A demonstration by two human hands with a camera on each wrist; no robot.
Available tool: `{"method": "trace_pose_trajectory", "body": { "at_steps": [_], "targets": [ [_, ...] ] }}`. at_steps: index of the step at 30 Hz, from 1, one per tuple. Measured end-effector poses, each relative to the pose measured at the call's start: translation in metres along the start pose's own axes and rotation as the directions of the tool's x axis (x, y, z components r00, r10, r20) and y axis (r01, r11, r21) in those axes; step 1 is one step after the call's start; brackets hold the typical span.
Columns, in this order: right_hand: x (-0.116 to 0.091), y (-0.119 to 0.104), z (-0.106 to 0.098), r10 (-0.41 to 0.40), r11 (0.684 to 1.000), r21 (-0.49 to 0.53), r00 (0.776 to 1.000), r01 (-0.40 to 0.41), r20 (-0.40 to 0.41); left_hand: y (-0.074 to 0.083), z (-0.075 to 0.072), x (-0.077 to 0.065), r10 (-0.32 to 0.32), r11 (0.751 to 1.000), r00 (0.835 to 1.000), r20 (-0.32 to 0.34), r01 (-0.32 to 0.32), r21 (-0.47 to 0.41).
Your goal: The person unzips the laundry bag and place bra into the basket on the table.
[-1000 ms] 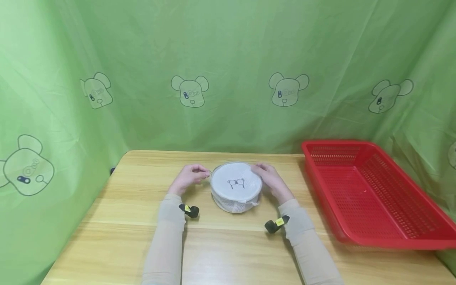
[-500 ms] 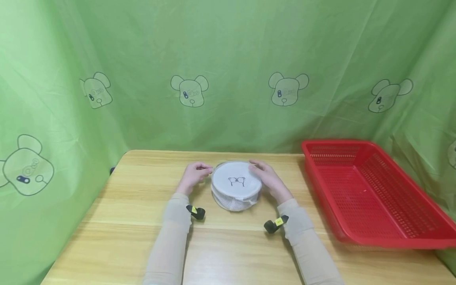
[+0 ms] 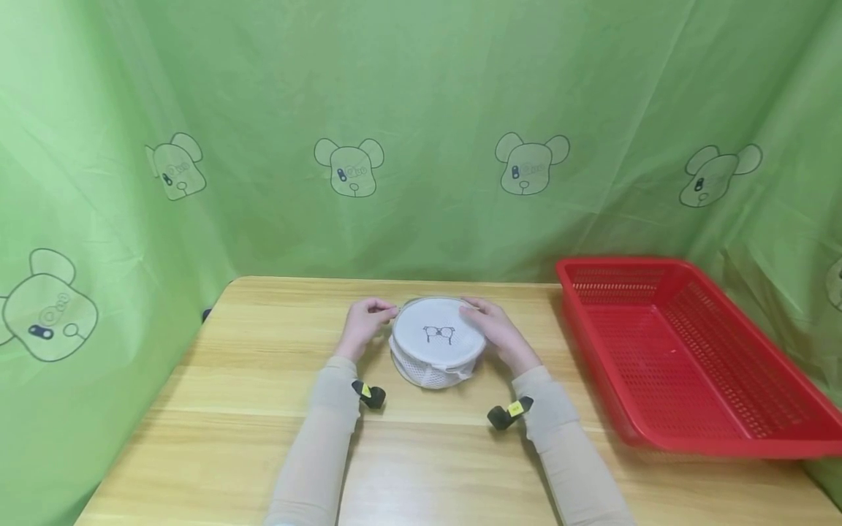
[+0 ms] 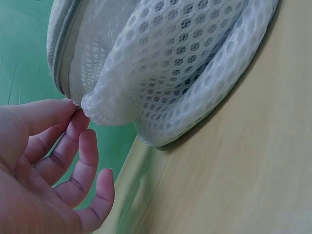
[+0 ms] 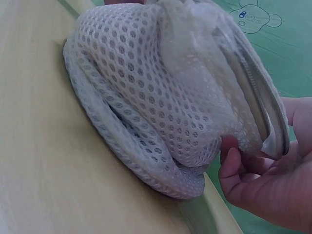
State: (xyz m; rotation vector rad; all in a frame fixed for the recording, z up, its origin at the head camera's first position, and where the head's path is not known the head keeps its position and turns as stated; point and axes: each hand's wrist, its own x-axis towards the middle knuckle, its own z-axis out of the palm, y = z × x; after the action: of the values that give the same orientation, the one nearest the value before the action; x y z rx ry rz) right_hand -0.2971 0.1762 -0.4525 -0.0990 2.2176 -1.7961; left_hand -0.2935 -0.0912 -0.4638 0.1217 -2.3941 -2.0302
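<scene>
Since the head view of a second ago, my left grip [image 3: 365, 326] has shifted slightly rightward along with its forearm, and the round white mesh bag [image 3: 438, 345] has edged a little the same way between my two hands; my right grip [image 3: 496, 329] has barely changed place. Now I have the bag held from both sides. On its left, my thumb and fingertips pinch together at the very edge of the upper disc, just by the end of the zipper [image 4: 61, 51], while my other fingers curl loosely below, clear of the mesh. Nearly all of the bag therefore lies to the right of that pinch. On the other side, I grasp the upper disc by its rim, thumb over the top and fingers bent underneath against the mesh, so the bag lies to the left of this hold. Its lower ring rests on the bench [image 3: 427, 460], and the slack mesh wall folds between that ring and the disc. The line drawing of glasses [image 3: 438, 334] on top sits midway between my hands, touched by neither. Well apart from my hold, to the right, stands the red basket [image 3: 664, 372], with the green curtain [image 3: 421, 234] behind.
</scene>
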Motion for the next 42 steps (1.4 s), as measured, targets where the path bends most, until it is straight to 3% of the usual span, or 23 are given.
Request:
{"method": "trace_pose_trajectory", "body": {
  "at_steps": [7, 14, 21, 33, 37, 42],
  "targets": [
    [0.002, 0.001, -0.002, 0.038, 0.999, 0.01, 0.999, -0.038, -0.025, 0.001, -0.001, 0.0, -0.007, 1.0, 1.0, 0.004, 0.007, 0.01],
    [0.004, 0.002, -0.003, 0.071, 0.975, 0.213, 0.997, -0.069, -0.002, -0.001, -0.002, 0.001, -0.012, 1.0, 1.0, 0.016, 0.012, 0.016],
    [0.005, 0.002, -0.005, 0.071, 0.894, 0.443, 0.997, -0.075, 0.025, 0.002, -0.004, -0.001, -0.032, 0.999, 0.999, 0.031, 0.032, 0.006],
    [-0.002, -0.003, -0.01, 0.083, 0.806, 0.58, 0.993, -0.118, 0.086, -0.003, -0.005, 0.004, -0.04, 0.999, 0.999, 0.033, 0.039, 0.031],
    [-0.001, -0.003, -0.011, 0.085, 0.795, 0.594, 0.991, -0.127, 0.099, -0.002, -0.007, 0.004, -0.049, 0.998, 0.998, 0.044, 0.048, 0.03],
    [0.002, -0.002, -0.011, 0.088, 0.838, 0.532, 0.993, -0.117, 0.08, -0.001, -0.011, 0.003, -0.061, 0.998, 0.996, 0.062, 0.059, 0.037]
  ]
}}
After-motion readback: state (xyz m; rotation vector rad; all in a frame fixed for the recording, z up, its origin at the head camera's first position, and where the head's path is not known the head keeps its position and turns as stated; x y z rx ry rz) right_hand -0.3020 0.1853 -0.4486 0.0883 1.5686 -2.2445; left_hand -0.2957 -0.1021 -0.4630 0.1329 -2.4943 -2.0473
